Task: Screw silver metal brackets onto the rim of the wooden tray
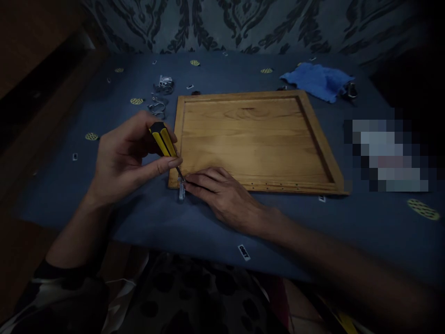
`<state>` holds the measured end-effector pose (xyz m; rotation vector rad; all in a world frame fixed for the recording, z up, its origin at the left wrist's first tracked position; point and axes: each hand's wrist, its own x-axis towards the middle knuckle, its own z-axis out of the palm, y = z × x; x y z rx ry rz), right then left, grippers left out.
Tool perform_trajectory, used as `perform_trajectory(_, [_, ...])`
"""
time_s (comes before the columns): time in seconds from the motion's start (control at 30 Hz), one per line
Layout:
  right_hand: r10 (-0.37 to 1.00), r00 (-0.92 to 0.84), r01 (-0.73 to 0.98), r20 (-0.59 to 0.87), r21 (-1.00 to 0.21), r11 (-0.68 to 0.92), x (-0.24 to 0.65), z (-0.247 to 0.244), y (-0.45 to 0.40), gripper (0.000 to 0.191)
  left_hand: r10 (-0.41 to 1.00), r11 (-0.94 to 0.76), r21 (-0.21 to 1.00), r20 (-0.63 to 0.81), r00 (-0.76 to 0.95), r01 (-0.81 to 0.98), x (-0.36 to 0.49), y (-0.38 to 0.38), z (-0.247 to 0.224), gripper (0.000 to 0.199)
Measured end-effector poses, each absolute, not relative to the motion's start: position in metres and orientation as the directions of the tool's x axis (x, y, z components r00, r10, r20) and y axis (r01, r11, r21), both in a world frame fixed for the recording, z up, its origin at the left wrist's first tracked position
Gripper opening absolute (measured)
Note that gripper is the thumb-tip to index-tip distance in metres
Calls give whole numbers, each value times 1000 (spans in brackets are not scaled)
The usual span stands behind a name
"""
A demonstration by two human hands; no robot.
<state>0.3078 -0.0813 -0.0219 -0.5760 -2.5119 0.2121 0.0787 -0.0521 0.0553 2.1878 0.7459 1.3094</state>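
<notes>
Pinching the screwdriver [162, 140] in the left hand [127, 157], tip down at the metal fitting [181, 191] on the wooden panel's [250, 139] near-left corner; resting the right hand [224, 197] beside it, fingers together, pinch impossible to tell.

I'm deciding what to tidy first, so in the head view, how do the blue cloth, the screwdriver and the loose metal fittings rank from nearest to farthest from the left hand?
1. Screwdriver: held in the left hand.
2. Loose metal fittings: just beyond that hand.
3. Blue cloth: far right.
</notes>
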Motion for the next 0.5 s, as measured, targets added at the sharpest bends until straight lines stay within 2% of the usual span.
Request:
perform_trajectory(0.1, [439,-752,366,491,-243,898,308,-22,-81,40,658,-747,624,643,393,228,77,-51,53,32])
perform_trajectory(0.27, [438,-751,360,494,-250,899,308,-22,-81,39,601,-799,496,692,401,340,74,-47,48,39])
perform_trajectory(0.5, [436,-762,348,479,-266,899,309,-22,-80,42,667,-739,521,658,350,428,74,-51,48,28])
